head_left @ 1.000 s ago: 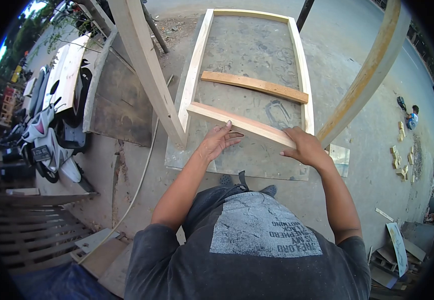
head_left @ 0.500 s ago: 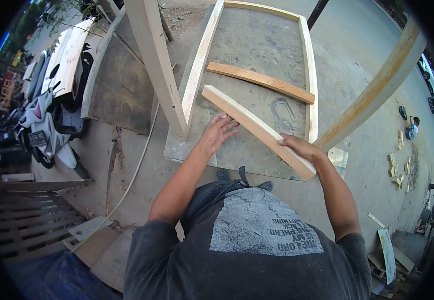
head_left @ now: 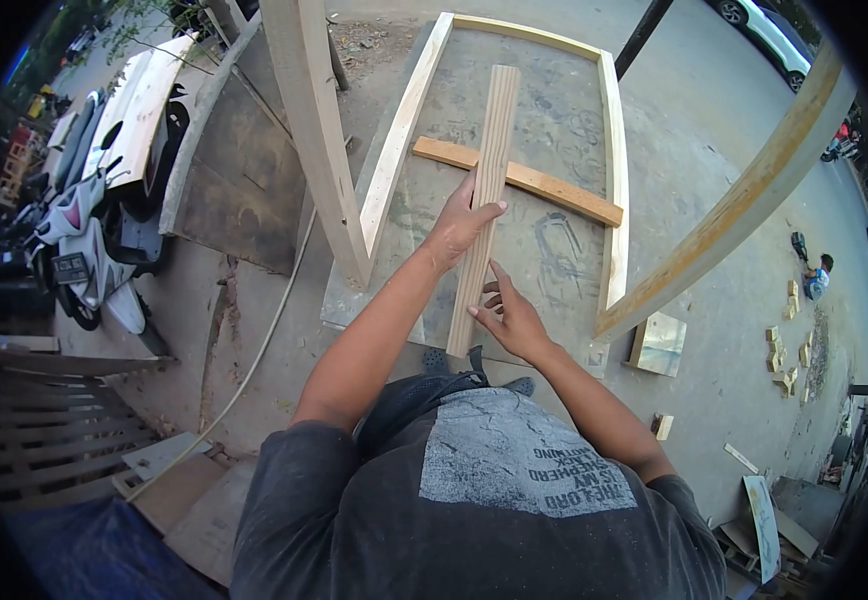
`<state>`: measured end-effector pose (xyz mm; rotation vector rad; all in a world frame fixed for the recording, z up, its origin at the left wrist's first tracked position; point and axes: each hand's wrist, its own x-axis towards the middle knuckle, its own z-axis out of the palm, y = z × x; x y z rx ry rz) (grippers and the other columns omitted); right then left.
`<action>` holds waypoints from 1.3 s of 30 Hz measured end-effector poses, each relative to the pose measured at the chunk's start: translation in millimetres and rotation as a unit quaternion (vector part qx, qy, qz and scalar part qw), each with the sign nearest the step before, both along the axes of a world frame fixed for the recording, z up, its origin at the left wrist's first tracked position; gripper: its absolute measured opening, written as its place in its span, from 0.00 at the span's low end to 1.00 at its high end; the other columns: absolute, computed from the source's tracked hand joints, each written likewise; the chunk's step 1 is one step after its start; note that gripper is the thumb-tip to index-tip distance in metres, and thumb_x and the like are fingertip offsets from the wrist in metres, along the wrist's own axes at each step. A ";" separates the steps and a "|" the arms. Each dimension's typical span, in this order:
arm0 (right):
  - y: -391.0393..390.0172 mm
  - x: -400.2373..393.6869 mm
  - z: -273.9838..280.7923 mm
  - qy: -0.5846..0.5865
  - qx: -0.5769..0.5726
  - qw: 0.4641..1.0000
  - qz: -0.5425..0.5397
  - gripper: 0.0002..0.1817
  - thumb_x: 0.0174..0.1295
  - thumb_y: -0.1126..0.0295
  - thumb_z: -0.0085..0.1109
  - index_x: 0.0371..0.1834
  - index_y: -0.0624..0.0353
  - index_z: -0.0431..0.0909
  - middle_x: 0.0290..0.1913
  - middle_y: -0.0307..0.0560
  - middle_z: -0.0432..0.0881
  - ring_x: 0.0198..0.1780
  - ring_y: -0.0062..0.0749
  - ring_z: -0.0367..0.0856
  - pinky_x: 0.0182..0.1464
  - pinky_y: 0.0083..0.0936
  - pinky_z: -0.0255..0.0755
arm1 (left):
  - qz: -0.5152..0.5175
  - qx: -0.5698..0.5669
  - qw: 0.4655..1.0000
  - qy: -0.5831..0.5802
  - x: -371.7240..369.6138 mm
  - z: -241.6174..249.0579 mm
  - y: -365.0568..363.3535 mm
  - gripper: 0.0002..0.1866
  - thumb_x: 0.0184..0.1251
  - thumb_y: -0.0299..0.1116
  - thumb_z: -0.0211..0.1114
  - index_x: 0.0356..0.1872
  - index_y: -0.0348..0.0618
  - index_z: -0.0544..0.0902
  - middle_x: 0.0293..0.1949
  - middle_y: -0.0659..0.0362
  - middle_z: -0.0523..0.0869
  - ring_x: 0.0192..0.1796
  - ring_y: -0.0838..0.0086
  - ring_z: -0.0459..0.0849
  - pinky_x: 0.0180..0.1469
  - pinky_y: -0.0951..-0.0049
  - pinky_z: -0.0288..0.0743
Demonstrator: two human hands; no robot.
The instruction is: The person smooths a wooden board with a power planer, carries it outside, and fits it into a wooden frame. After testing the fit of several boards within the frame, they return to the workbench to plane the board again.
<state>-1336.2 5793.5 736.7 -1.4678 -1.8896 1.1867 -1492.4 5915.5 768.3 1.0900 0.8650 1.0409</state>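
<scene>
A pale wooden board (head_left: 497,130) is held lengthwise in front of me, its far end over the work surface and its near end close to my feet. My left hand (head_left: 466,222) is closed around its middle, thumb across the upper face. Lower down, my right hand (head_left: 514,322) has its fingers apart beside the board's right edge; the thumb tip appears to touch it. Beneath lies a wooden frame (head_left: 611,150) on a grey panel (head_left: 544,90). A browner wooden strip (head_left: 564,193) crosses between the frame's sides, partly hidden by the board.
Upright timbers rise on the left (head_left: 319,130) and right (head_left: 754,190). A hose (head_left: 274,340) runs along the ground at left, near a parked motorbike (head_left: 94,255). A wooden block (head_left: 657,345) stands at right. Further off are wood pieces (head_left: 776,350) and a crouching person (head_left: 819,278).
The board has swung from a slant to nearly straight ahead, showing its grooved face. My left hand has closed around it; my right hand has loosened its grip and moved left.
</scene>
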 end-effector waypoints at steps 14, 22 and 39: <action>18.6 65.6 98.3 -0.284 0.381 0.879 0.019 0.29 0.50 0.64 0.75 0.57 0.56 0.78 0.59 0.49 0.77 0.64 0.46 0.72 0.67 0.46 0.63 | -0.233 0.275 0.852 0.379 33.5 -42.1 -54.8 0.36 0.52 0.31 0.70 0.68 0.46 0.74 0.56 0.47 0.77 0.58 0.50 0.78 0.61 0.57 0.74; 13.1 91.2 58.4 -0.435 0.264 0.859 0.049 0.34 0.51 0.63 0.75 0.63 0.51 0.75 0.66 0.47 0.71 0.69 0.44 0.67 0.75 0.54 0.51 | -0.238 0.303 0.857 0.343 27.2 -32.1 -49.4 0.33 0.53 0.33 0.68 0.65 0.46 0.76 0.56 0.47 0.76 0.54 0.50 0.81 0.59 0.57 0.75; 15.9 77.3 -6.5 -0.160 0.186 0.969 -0.024 0.33 0.53 0.75 0.68 0.65 0.54 0.68 0.54 0.55 0.79 0.56 0.56 0.77 0.58 0.44 0.70 | 0.191 -0.070 0.975 -0.088 -1.0 -42.7 -79.5 0.21 0.78 0.44 0.56 0.61 0.43 0.66 0.58 0.52 0.76 0.64 0.64 0.76 0.62 0.57 0.77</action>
